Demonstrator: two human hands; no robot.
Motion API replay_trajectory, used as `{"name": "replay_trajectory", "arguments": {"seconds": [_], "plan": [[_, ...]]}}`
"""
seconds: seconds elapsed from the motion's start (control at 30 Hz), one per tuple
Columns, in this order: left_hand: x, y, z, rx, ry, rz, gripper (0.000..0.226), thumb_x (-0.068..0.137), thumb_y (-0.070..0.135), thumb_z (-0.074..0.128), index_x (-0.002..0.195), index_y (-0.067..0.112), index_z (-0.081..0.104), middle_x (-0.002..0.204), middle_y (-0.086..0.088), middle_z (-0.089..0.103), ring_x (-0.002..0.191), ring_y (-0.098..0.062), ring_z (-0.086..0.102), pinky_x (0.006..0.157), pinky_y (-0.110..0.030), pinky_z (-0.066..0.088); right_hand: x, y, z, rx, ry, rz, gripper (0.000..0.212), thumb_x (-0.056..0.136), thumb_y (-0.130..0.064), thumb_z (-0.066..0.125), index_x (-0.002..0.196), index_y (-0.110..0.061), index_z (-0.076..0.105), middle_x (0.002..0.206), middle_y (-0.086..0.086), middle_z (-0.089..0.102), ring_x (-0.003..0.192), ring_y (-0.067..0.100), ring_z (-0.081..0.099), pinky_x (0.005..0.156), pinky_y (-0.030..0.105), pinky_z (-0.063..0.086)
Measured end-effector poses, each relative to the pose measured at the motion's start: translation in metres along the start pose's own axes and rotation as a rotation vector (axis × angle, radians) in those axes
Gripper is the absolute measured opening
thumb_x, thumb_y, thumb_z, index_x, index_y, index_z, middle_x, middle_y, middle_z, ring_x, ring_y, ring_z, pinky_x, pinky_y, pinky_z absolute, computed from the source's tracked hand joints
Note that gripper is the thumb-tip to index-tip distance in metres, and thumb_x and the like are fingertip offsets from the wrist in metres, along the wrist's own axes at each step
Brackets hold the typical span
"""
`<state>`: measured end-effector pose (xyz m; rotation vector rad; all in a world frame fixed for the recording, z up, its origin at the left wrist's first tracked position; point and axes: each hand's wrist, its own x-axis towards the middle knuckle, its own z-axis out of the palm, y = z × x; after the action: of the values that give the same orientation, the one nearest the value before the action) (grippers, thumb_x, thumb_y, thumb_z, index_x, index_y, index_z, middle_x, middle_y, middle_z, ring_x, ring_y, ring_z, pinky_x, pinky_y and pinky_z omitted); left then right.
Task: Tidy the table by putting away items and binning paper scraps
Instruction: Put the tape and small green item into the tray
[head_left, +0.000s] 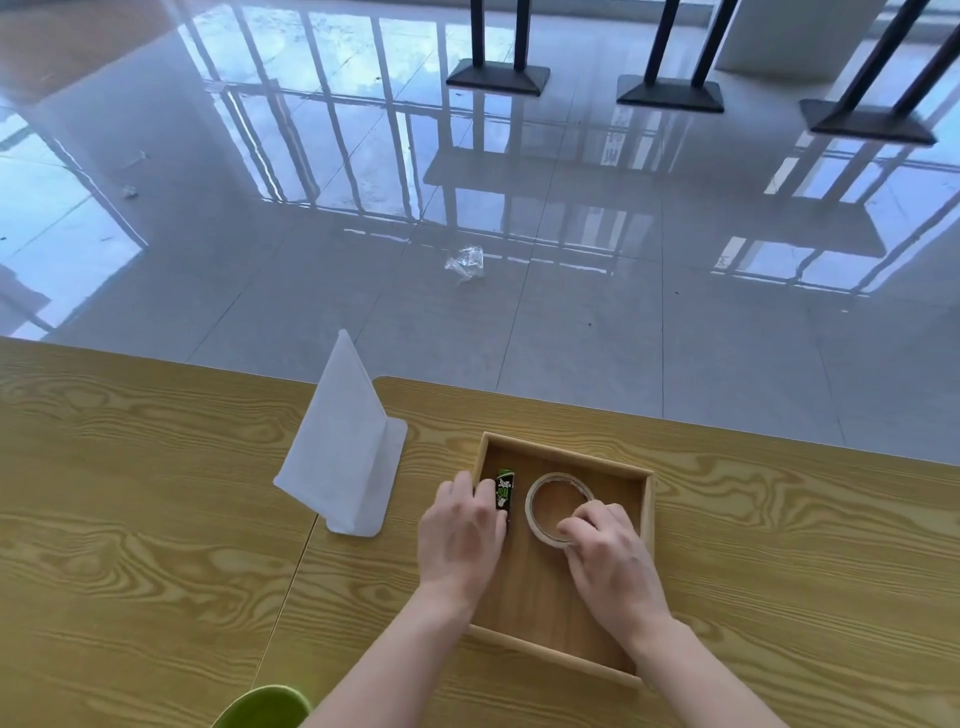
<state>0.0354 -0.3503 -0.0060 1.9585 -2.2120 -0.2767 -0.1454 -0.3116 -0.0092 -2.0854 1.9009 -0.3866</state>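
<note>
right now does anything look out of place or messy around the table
Yes: a crumpled clear plastic wrapper lies on the floor beyond the table, plus small scraps farther left. On the table, tape roll and green pack sit inside the wooden tray.

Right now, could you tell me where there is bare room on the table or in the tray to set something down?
The table is bare left of the white stand, and again right of the tray. In the tray, only the near floor between the wrists is free; its far half is crowded by the left hand on the green pack and the right hand on the tape.
</note>
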Motion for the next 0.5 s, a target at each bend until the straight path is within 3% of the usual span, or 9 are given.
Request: {"name": "replay_trajectory", "arguments": {"seconds": [0.1,0.2,0.5], "plan": [[-0.008,-0.012,0.000,-0.082,-0.021,-0.084,0.045,0.088,0.042,0.066,0.125,0.021,0.054,0.105,-0.001,0.057,0.091,-0.015,0.054,0.069,-0.024,0.052,0.003,-0.002,0.002,0.001,0.051,0.102,0.036,0.075,-0.009,0.079,0.110,-0.013,0.069,0.110,0.005,0.060,0.100,0.023,0.054,0.084,0.034,0.053],[-0.013,-0.018,0.004,-0.225,-0.112,-0.208,0.064,0.089,0.051,0.061,0.142,0.021,0.041,0.119,-0.002,0.055,0.103,-0.016,0.057,0.079,-0.025,0.052,0.008,-0.001,0.008,-0.016,-0.046,0.251,0.063,0.079,-0.029,0.079,0.134,-0.013,0.054,0.133,0.009,0.052,0.122,0.026,0.045,0.104,0.035,0.042],[-0.010,-0.013,0.008,-0.108,-0.119,-0.146,0.073,0.087,0.044,0.068,0.146,0.026,0.028,0.114,0.000,0.054,0.098,-0.014,0.059,0.071,-0.025,0.052,0.011,-0.009,0.017,-0.034,-0.062,0.265,0.069,0.079,-0.037,0.077,0.138,-0.016,0.048,0.132,0.004,0.053,0.119,0.021,0.044,0.102,0.032,0.042]]}}
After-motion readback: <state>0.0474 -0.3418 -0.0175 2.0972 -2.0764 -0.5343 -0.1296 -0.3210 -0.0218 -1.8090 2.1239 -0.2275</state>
